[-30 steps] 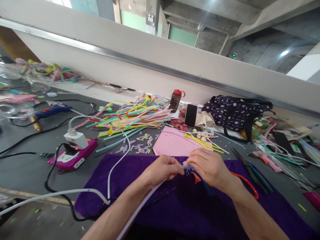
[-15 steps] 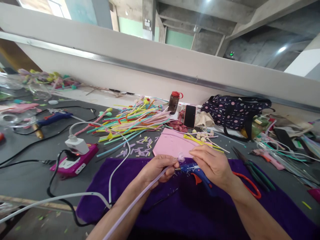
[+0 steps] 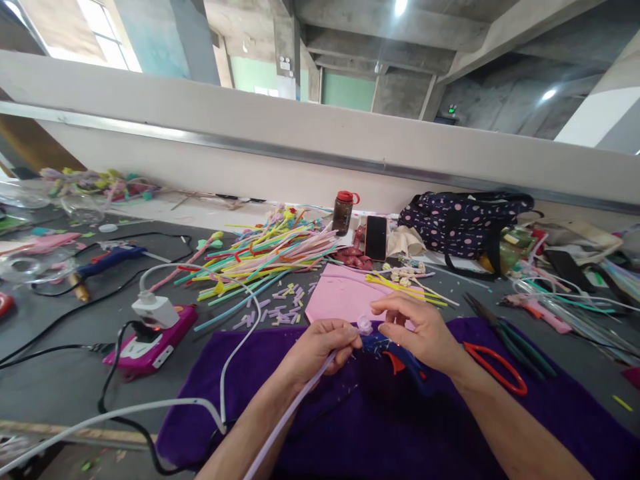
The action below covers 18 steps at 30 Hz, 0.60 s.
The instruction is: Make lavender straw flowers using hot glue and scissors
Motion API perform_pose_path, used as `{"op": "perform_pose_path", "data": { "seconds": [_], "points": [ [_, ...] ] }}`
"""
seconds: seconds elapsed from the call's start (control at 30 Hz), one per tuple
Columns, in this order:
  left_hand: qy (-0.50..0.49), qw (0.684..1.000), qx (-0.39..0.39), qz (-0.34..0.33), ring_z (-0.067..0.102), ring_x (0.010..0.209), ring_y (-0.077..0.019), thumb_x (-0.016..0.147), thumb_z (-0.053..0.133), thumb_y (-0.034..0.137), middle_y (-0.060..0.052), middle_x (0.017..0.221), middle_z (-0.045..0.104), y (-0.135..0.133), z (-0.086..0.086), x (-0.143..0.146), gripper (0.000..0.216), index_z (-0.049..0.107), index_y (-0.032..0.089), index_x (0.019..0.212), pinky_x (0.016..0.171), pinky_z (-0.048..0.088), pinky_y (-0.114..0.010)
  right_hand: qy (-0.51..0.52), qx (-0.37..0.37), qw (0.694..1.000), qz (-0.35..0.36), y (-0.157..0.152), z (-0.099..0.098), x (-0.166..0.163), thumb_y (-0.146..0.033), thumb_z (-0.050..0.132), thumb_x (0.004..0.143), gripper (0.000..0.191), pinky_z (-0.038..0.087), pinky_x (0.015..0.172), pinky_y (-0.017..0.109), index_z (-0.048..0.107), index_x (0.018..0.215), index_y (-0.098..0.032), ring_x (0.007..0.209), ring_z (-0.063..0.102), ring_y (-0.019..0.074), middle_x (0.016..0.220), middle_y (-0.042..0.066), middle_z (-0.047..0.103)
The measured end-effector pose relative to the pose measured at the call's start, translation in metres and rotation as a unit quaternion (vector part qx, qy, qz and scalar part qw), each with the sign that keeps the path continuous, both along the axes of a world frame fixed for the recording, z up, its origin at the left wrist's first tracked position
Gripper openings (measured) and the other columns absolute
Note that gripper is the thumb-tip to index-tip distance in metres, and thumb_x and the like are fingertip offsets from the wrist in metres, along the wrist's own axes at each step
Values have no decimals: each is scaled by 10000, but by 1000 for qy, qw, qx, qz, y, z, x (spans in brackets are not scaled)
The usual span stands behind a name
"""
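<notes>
My left hand (image 3: 325, 343) pinches a lilac pipe cleaner (image 3: 293, 413), whose long tail runs down past my forearm. At its upper end, just beyond my fingertips, sits a small curled lilac bud (image 3: 365, 325). Beside the bud, my right hand (image 3: 415, 330) has thumb and forefinger apart with nothing visible between them. A blue glue gun (image 3: 413, 363) with an orange trigger lies beneath my right hand on the purple cloth (image 3: 225, 373); its nozzle is hidden. Behind my hands lies a pink sheet (image 3: 333, 297).
Cut lilac pieces (image 3: 283, 310) and a heap of coloured pipe cleaners (image 3: 270, 250) lie at the back left. Red-handled scissors (image 3: 500, 370) and green-handled pliers (image 3: 523, 350) lie on the right. A magenta power strip (image 3: 155, 347) with cables sits left; a bottle (image 3: 343, 217) and phone (image 3: 376, 239) stand behind.
My right fingers have spread apart and shifted slightly left toward the lilac bud. My left hand still pinches the pipe cleaner. The view has tilted up a little.
</notes>
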<state>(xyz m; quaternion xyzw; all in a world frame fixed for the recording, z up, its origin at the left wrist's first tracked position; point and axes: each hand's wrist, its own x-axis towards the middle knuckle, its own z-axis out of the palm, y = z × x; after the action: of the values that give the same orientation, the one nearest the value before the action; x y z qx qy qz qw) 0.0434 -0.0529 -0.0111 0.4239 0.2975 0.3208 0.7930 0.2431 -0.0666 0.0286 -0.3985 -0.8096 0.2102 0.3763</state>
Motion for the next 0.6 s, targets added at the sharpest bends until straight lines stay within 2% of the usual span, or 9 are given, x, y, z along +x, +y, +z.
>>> {"op": "perform_pose_path", "data": {
  "seconds": [0.17, 0.3, 0.43, 0.6],
  "points": [
    [7, 1000, 9, -8, 263, 304, -24, 717, 605, 321, 45, 383, 429, -1, 1, 1, 217, 614, 114, 655, 335, 110, -178, -4, -28, 998, 49, -1, 2, -1, -127, 608, 729, 392, 464, 603, 234, 555, 1106, -218, 780, 557, 137, 1044, 49, 578],
    [15, 1000, 10, -16, 261, 304, -24, 717, 604, 318, 45, 384, 427, -2, 2, 1, 216, 615, 113, 649, 337, 103, -181, -32, -9, 997, 70, -3, 3, -3, -110, 641, 686, 490, 463, 699, 259, 532, 1148, -233, 928, 530, 168, 1124, 50, 539],
    [20, 999, 19, -20, 254, 298, -23, 716, 605, 327, 46, 380, 429, -3, 2, 1, 222, 620, 116, 651, 337, 98, -182, -46, 2, 996, 81, -5, 4, -7, -112, 647, 687, 481, 436, 824, 293, 537, 1141, -227, 1018, 498, 179, 1121, 54, 537],
    [17, 999, 22, -21, 249, 300, -23, 709, 612, 341, 45, 379, 429, -3, 2, 1, 237, 620, 112, 648, 339, 100, -184, -39, 16, 996, 83, -5, 4, -7, -119, 651, 686, 415, 420, 857, 307, 554, 1079, -210, 1016, 505, 179, 1085, 57, 551]
  ]
}}
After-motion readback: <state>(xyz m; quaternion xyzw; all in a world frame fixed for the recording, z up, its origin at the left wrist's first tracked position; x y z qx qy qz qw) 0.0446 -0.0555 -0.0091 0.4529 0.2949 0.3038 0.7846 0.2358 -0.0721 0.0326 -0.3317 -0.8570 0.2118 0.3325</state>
